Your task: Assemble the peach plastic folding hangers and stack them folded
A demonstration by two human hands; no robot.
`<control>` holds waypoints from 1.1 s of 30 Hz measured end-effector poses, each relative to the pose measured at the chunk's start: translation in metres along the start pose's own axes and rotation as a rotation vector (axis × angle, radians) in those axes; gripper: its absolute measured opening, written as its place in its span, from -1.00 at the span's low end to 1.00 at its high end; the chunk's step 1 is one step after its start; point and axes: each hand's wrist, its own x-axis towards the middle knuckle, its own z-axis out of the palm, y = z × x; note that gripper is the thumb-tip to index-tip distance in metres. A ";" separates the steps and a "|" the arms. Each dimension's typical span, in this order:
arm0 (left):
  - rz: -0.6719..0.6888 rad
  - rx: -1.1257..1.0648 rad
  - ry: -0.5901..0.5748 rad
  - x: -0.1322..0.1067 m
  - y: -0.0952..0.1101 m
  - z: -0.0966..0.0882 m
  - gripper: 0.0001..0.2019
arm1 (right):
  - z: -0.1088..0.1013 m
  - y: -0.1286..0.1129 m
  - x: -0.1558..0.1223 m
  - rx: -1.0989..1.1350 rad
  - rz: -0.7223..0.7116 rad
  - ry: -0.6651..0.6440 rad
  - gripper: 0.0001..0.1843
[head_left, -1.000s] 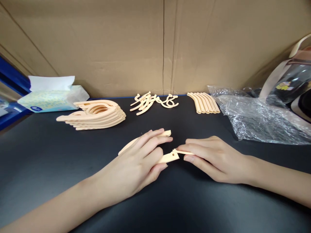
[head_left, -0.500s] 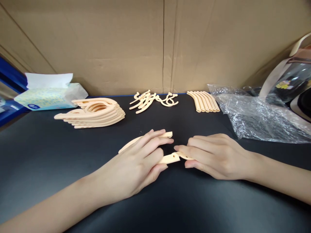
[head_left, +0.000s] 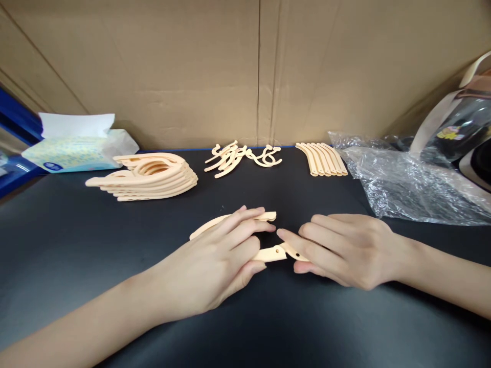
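Item one, in my head view: pale cream hanger part (head_left: 270, 254), smooth and matte, low over the middle of the black table (head_left: 245, 332). Its near end is a straight, flat bar with a small round hole close to the tip; a curved cream length shows beyond the knuckles, ending in a squared, notched tip. The joint between the two is hidden from me beneath the left hand (head_left: 215, 263), whose thumb and curled forefinger are clamped on the near bar.

Item two: slim cream arm piece (head_left: 292, 252), gently curved, with one dark hole, meeting the bar's tip at a slight angle. The right hand (head_left: 347, 249) pinches it between thumb and forefinger; its far end is covered.

Item three: stack of cream hanger bodies (head_left: 153, 180), layered flat, behind and left.

Item four: row of curved cream strips (head_left: 322, 160), behind and right.
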 end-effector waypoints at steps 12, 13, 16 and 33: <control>0.012 -0.039 -0.022 0.001 0.000 -0.002 -0.79 | 0.000 -0.007 0.001 0.001 -0.020 0.017 -0.67; 0.009 -0.043 -0.033 0.001 -0.001 -0.002 -0.79 | 0.001 -0.007 0.001 0.010 -0.017 0.017 -0.67; -0.043 -0.070 -0.068 -0.001 -0.005 -0.005 -0.83 | 0.002 -0.006 0.002 0.044 0.011 -0.004 -0.65; -0.331 -0.152 -0.010 -0.007 -0.020 -0.011 -0.87 | 0.007 0.004 -0.001 0.453 0.204 -0.077 -0.83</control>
